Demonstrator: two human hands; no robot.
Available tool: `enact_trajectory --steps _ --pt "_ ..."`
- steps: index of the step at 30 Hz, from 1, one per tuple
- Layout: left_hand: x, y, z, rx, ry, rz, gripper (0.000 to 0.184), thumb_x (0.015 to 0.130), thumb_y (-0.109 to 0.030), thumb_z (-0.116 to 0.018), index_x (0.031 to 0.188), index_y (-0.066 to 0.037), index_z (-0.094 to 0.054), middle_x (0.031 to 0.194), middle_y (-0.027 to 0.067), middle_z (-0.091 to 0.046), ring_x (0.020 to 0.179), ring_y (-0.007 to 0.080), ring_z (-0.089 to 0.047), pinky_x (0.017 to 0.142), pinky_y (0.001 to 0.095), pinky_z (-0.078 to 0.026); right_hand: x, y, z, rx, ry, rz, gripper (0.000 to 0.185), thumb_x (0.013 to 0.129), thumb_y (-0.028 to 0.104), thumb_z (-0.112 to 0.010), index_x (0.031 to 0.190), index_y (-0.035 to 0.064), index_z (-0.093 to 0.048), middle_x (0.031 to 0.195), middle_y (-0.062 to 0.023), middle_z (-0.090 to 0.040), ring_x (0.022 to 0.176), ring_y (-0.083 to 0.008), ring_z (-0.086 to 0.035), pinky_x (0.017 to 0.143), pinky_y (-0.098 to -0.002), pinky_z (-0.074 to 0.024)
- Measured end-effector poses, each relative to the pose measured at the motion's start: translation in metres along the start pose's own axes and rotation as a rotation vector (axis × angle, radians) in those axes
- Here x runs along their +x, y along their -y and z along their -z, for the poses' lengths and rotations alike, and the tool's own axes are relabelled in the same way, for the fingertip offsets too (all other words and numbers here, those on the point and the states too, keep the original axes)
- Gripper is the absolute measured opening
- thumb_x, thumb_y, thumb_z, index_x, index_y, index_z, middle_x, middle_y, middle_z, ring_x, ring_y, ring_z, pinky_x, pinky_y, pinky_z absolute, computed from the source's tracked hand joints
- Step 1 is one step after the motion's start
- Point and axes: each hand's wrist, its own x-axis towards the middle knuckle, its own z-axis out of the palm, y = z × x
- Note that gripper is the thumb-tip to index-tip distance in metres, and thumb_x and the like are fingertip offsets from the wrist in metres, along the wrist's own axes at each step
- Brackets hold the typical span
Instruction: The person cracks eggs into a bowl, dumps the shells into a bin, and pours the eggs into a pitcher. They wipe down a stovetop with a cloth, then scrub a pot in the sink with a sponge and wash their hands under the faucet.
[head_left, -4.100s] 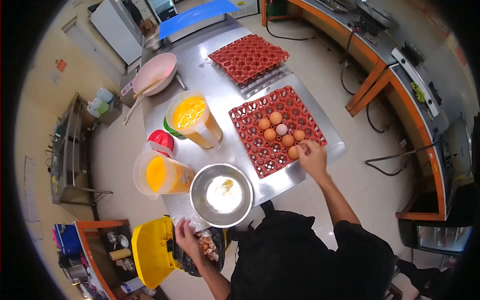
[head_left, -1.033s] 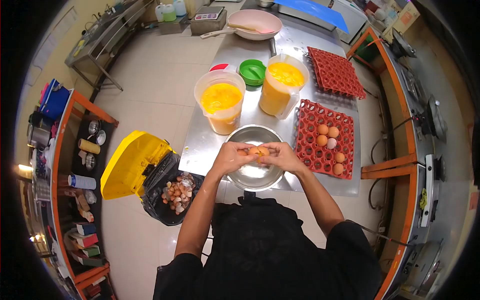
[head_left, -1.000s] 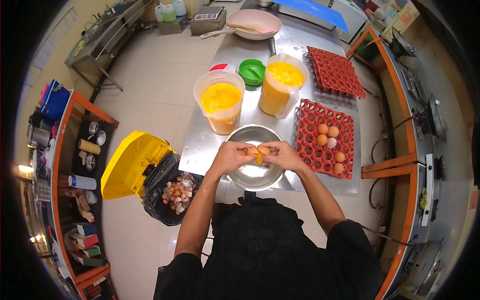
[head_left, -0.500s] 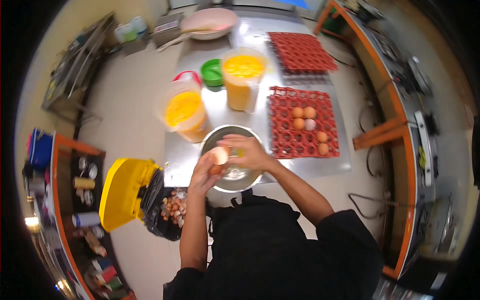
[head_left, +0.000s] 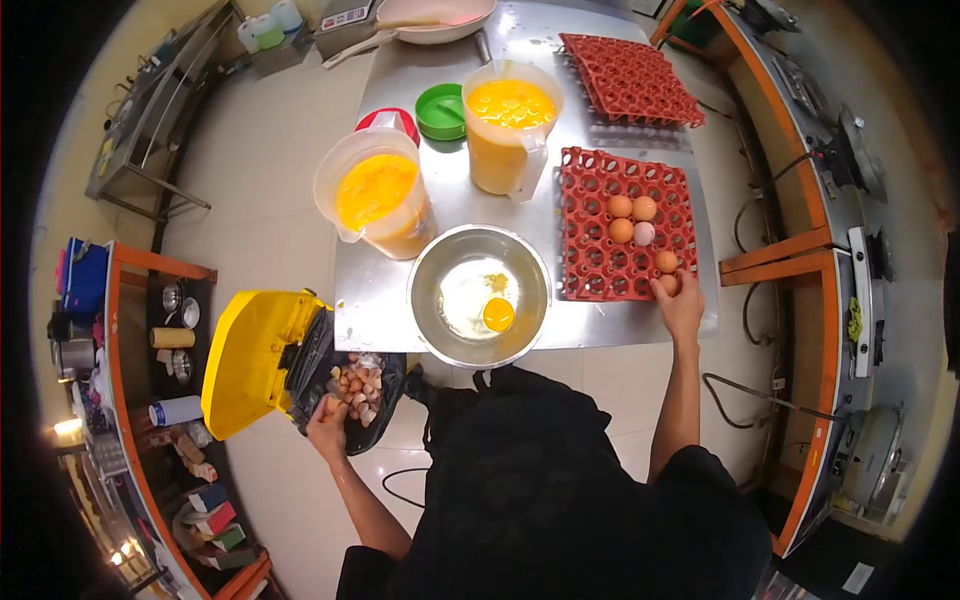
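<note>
My right hand [head_left: 683, 308] has its fingers closed around a brown egg [head_left: 663, 288] at the near right corner of the red egg tray [head_left: 590, 285]. Another egg [head_left: 667, 261] sits just beyond it, and several more are grouped mid-tray. My left hand [head_left: 328, 430] is over the edge of the black-lined bin [head_left: 385, 425], fingers curled at a piece of eggshell [head_left: 338, 410] that partly blends with the heap of shells [head_left: 362, 388]. Between my hands, a steel bowl [head_left: 428, 330] on the table's near edge holds one yolk [head_left: 498, 314] in clear egg white.
Two plastic jugs of yellow egg, a left one [head_left: 400, 235] and a right one [head_left: 490, 165], stand behind the bowl. Beside them are a green lid [head_left: 440, 112] and a red lid [head_left: 390, 120]. Stacked trays [head_left: 630, 80] and a pan [head_left: 435, 25] sit farther back. A yellow bin lid [head_left: 245, 365] stands raised.
My hands have parted from above the bowl, where they held a cracked eggshell. The left went down to the bin, the right out to an egg on the tray. A yolk now shows in the bowl.
</note>
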Motion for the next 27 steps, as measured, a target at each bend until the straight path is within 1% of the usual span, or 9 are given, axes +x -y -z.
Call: enact_trajectory --steps 3,4,6,8,11,14,16,22,27 --pt "-0.010 0.009 0.005 0.389 -0.058 0.095 0.059 0.059 -0.008 -0.084 0.114 -0.002 -0.063 0.087 0.0069 -0.066 0.071 0.0102 -0.058 0.065 0.0234 -0.049 0.001 0.010 0.006 -0.085 0.001 0.006 0.042 0.071 0.029 -0.074 0.100 0.0003 -0.064 0.091 -0.0206 -0.066 0.085 -0.0325 -0.064 0.076 -0.0379 -0.0500" --pt "-0.010 0.011 0.006 0.274 -0.049 0.212 0.056 0.067 -0.015 -0.080 0.118 0.001 -0.059 0.069 0.0010 -0.063 0.053 0.0098 -0.051 0.049 0.0234 -0.042 0.000 0.012 0.008 -0.056 -0.011 -0.041 0.040 0.072 0.027 -0.072 0.100 0.0004 -0.064 0.090 -0.0201 -0.066 0.084 -0.0312 -0.065 0.076 -0.0375 -0.0502" --pt "-0.002 0.004 -0.002 0.001 -0.079 0.262 0.048 0.077 -0.020 -0.074 0.118 0.000 -0.059 0.069 0.0009 -0.062 0.054 0.0104 -0.051 0.051 0.0228 -0.042 -0.002 0.012 0.011 -0.004 -0.032 -0.130 0.036 0.073 0.025 -0.070 0.099 0.0004 -0.065 0.090 -0.0192 -0.066 0.083 -0.0287 -0.065 0.075 -0.0366 -0.0507" --pt "0.000 -0.022 -0.014 -0.567 -0.062 0.322 0.041 0.085 -0.026 -0.066 0.115 0.000 -0.058 0.084 0.0054 -0.063 0.062 0.0129 -0.054 0.055 0.0231 -0.045 -0.003 -0.003 0.003 0.484 -0.098 -0.222 0.036 0.081 0.028 -0.054 0.097 -0.0026 -0.063 0.079 -0.0150 -0.064 0.063 -0.0254 -0.060 0.061 -0.0353 -0.0492" --pt "-0.021 -0.123 -0.033 -0.970 0.084 0.271 0.036 0.091 -0.032 -0.056 0.109 -0.001 -0.054 0.104 0.0110 -0.055 0.093 0.0199 -0.053 0.086 0.0348 -0.047 -0.006 0.007 0.005 1.454 0.109 -0.516 0.037 0.089 0.024 -0.035 0.104 -0.0022 -0.057 0.072 -0.0086 -0.056 0.055 -0.0163 -0.047 0.051 -0.0279 -0.0400" --pt "-0.034 -0.185 -0.061 -1.215 0.366 0.199 0.041 0.092 -0.035 -0.048 0.109 0.001 -0.053 0.106 0.0183 -0.053 0.102 0.0286 -0.050 0.096 0.0420 -0.041 -0.019 0.083 0.017 1.670 0.384 -0.446 0.038 0.089 0.024 -0.035 0.108 -0.0026 -0.055 0.082 -0.0101 -0.057 0.062 -0.0139 -0.046 0.053 -0.0223 -0.0360" --pt "-0.052 -0.230 -0.085 -1.338 0.612 0.221 0.045 0.091 -0.037 -0.047 0.113 0.003 -0.051 0.108 0.0201 -0.053 0.104 0.0312 -0.050 0.098 0.0429 -0.039 -0.030 0.124 0.012 1.639 0.471 -0.216 0.034 0.089 0.020 -0.044 0.112 -0.0038 -0.052 0.093 -0.0124 -0.057 0.075 -0.0157 -0.053 0.063 -0.0246 -0.0439" --pt "-0.077 -0.285 -0.166 -1.206 1.012 0.279 0.037 0.095 -0.034 -0.043 0.109 -0.001 -0.052 0.105 0.0148 -0.057 0.096 0.0270 -0.057 0.092 0.0429 -0.046 -0.063 0.220 0.000 0.924 -0.242 0.994 0.048 0.074 0.006 -0.071 0.117 -0.0037 -0.052 0.110 -0.0187 -0.058 0.098 -0.0301 -0.059 0.086 -0.0375 -0.0481" --pt "-0.082 -0.286 -0.190 -1.209 1.002 0.284 0.039 0.095 -0.037 -0.042 0.109 -0.002 -0.053 0.106 0.0115 -0.058 0.098 0.0202 -0.057 0.086 0.0371 -0.047 -0.061 0.225 -0.025 0.702 0.098 1.057 0.050 0.070 0.005 -0.072 0.116 -0.0032 -0.052 0.111 -0.0207 -0.058 0.098 -0.0347 -0.059 0.085 -0.0399 -0.0482"
